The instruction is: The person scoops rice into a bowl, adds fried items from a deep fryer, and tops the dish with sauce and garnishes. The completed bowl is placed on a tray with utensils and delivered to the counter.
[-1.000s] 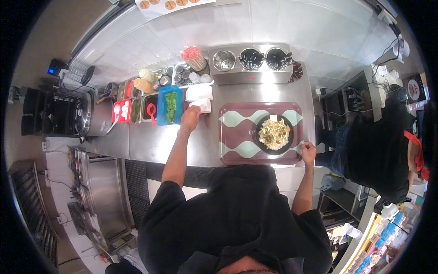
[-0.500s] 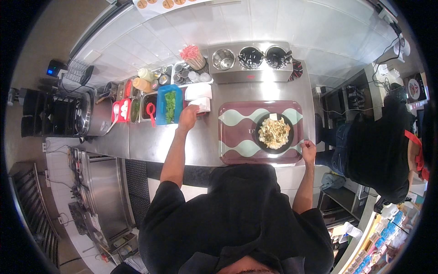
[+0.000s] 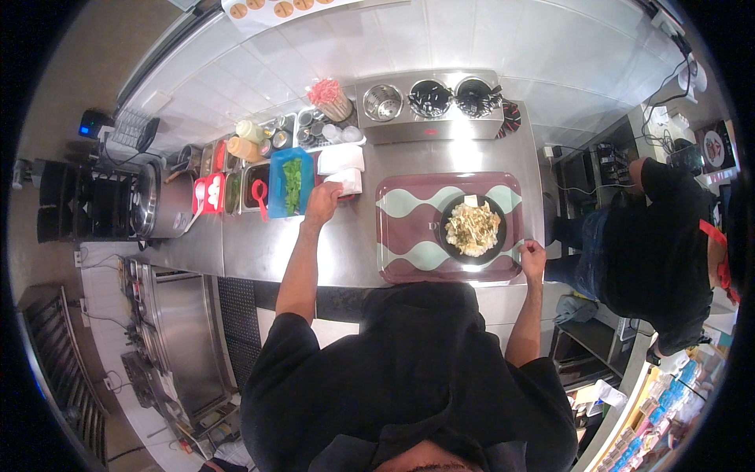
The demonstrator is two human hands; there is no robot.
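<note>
My left hand (image 3: pixel 321 204) is closed at a stack of white paper napkins (image 3: pixel 344 182), its fingertips pinching the near left corner. At the right rim of a maroon and pale green tray (image 3: pixel 409 224) is my right hand (image 3: pixel 533 261), with its fingers curled together. Whether those fingers grip the rim or something small cannot be made out. On the tray's right half stands a round black dish (image 3: pixel 500 253). It holds a heap of pale, sauce-streaked food (image 3: pixel 473 230), with a small pale square piece (image 3: pixel 470 201) at its far side.
Left of the napkins stand a blue tub of green leaves (image 3: pixel 292 185), a red-handled scoop (image 3: pixel 260 197) and a large pot (image 3: pixel 169 200). Behind the tray is a steel holder (image 3: pixel 432 130) with three round wells. A person in dark clothes (image 3: pixel 649 244) stands at the right.
The person at the right has shifted, and an arm now shows beside them. My two hands have stayed almost where they were.
</note>
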